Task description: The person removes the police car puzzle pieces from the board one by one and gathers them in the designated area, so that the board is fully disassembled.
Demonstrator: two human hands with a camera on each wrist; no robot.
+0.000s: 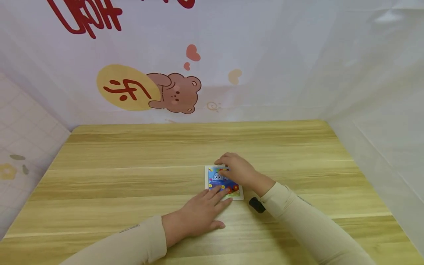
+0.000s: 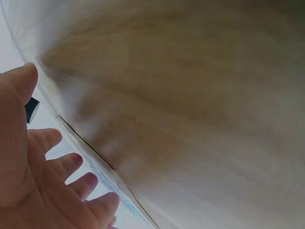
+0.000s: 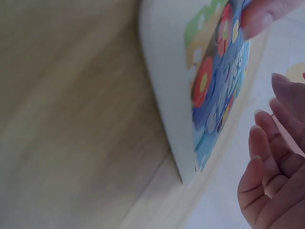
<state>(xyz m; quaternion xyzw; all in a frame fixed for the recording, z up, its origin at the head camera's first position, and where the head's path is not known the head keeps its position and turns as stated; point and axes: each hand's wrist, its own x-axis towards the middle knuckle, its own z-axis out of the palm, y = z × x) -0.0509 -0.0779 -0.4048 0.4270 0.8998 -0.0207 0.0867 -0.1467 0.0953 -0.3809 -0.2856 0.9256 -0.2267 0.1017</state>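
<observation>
A small flat picture board (image 1: 216, 183) with a white border lies on the wooden table and shows a cartoon blue car with red wheels. Across its near edge rests my left hand (image 1: 202, 213), fingers straight and spread, thumb apart on the table side. My right hand (image 1: 240, 171) hovers by the far right part of the board, its fingers loosely bent. In the right wrist view those fingers (image 3: 259, 143) have nothing visible between them, while a left fingertip (image 3: 259, 21) touches the picture. The left wrist view shows the board's edge (image 2: 102, 164) beyond my left fingers.
The wooden table (image 1: 126, 158) stretches around the board on all sides. A black object (image 1: 256, 205) is beneath my right cuff. White cloth with a printed bear (image 1: 180, 94) hangs behind the table, and pale sheets stand at both sides.
</observation>
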